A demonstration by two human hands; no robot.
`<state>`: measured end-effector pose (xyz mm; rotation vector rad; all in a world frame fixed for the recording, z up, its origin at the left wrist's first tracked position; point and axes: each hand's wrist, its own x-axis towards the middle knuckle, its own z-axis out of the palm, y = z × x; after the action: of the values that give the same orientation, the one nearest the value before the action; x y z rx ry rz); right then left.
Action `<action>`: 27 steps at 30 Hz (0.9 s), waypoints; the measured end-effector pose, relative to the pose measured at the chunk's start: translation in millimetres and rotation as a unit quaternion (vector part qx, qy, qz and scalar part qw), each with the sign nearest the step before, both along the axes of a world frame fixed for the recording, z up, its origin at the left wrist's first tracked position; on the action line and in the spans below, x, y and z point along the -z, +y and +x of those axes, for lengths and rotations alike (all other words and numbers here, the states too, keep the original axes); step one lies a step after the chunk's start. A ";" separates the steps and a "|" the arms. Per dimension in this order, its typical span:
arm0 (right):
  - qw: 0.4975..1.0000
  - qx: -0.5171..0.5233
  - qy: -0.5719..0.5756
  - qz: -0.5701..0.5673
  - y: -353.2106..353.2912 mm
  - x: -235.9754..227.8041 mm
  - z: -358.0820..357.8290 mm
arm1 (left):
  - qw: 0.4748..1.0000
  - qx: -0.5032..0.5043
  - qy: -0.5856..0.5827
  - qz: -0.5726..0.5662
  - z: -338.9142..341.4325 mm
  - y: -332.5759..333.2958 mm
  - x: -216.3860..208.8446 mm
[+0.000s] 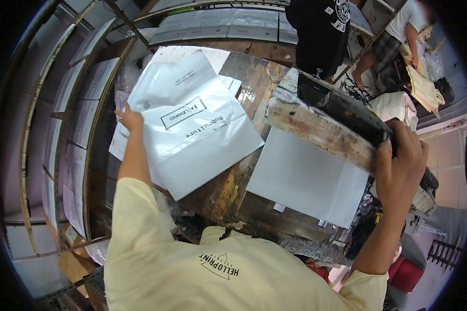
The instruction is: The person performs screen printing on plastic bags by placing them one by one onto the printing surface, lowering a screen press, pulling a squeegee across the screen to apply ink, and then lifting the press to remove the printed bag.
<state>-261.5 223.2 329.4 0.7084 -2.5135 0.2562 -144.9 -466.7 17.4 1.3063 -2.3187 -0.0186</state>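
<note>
Here, left of centre in the frame, the left hand (132, 118) grips the left edge of a printed white bag (192, 153), which spreads rightward from the fingers. At the right of the frame, the right hand (403, 155) is closed on the right end of a tilted, stained frame (321, 128). A plain white sheet (306, 176) lies on the table (224, 194), left of that hand and partly hidden beneath the frame.
</note>
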 end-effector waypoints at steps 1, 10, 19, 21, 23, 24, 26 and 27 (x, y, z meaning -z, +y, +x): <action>1.000 0.000 0.001 -0.004 0.1 0.1 -1.2 | 0.998 0.011 0.017 -0.057 -10.6 19.5 7.2; 0.999 0.016 -0.005 -0.039 -3.0 7.2 8.3 | 0.635 0.713 -0.236 0.179 57.7 524.5 34.4; 0.997 0.033 0.009 0.066 17.0 75.0 65.2 | 0.374 0.327 0.425 0.756 76.6 474.1 -162.6; 0.993 -0.043 -0.089 0.067 28.8 116.0 92.5 | 0.282 0.184 0.428 0.839 98.2 461.2 -164.2; 0.966 -0.064 -0.199 0.150 41.0 169.2 106.9 | 0.390 0.216 0.332 0.831 121.3 462.8 -95.8; 0.970 -0.064 -0.199 0.124 46.7 193.7 116.6 | 0.406 0.181 0.305 0.842 124.9 459.1 -66.7; 0.963 -0.065 -0.249 0.077 55.4 241.7 137.0 | 0.433 0.099 0.261 0.857 132.0 455.4 -18.4; 0.951 -0.061 -0.299 0.052 56.3 262.1 143.8 | 0.430 0.082 0.247 0.864 128.2 452.1 -2.7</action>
<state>-117.7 279.5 67.2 0.9411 -3.0754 0.4399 -16.7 -14.6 20.1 1.1417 -1.1376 -2.9308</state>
